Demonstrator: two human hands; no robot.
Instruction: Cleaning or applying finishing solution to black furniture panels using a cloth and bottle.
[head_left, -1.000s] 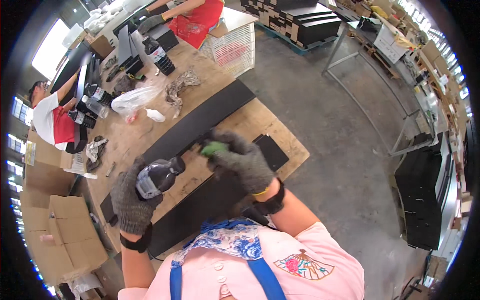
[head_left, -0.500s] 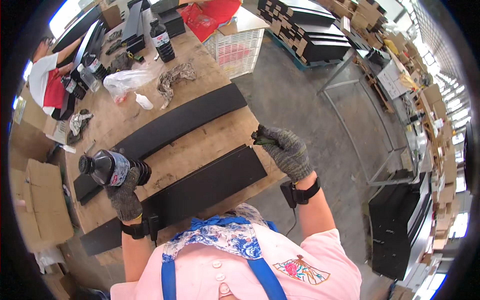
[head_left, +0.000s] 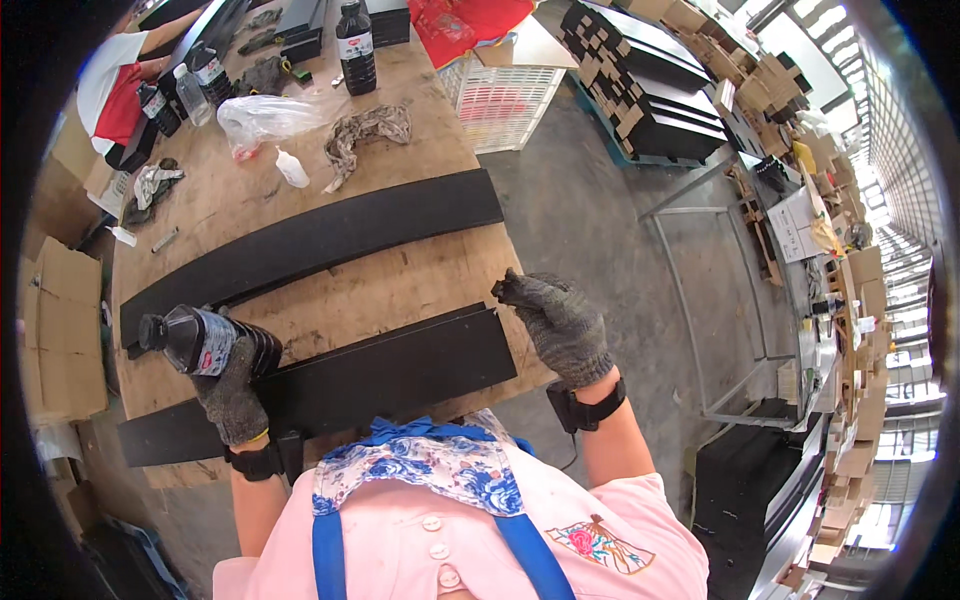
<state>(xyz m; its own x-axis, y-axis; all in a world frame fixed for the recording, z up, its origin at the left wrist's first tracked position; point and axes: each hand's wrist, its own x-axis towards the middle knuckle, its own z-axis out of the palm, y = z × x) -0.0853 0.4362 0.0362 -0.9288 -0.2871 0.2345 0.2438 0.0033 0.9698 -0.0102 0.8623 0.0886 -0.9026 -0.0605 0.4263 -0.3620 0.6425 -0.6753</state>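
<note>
My left hand [head_left: 232, 408], in a grey knit glove, grips a dark plastic bottle [head_left: 183, 338] with a pale label. The bottle is tilted with its black cap toward the left, over the left part of the table. My right hand [head_left: 565, 335], also gloved, is closed with its fingertips pinching a small dark cloth [head_left: 507, 287]. That cloth is just off the right end of the near black board [head_left: 400, 372]; whether it touches is unclear. Beyond lies a second long black board [head_left: 330, 235], roughly parallel to the first.
On the wooden table [head_left: 455, 130] are a crumpled rag [head_left: 365, 135], a plastic bag [head_left: 262, 122], a small white squeeze bottle [head_left: 291, 168] and another dark bottle [head_left: 356, 55]. A co-worker [head_left: 115, 75] stands far left. A metal frame [head_left: 668, 270] is to the right.
The view has shifted a little, so the table and boards sit differently in it. My right hand with the cloth is slightly nearer the board's end. Both hands keep their hold.
</note>
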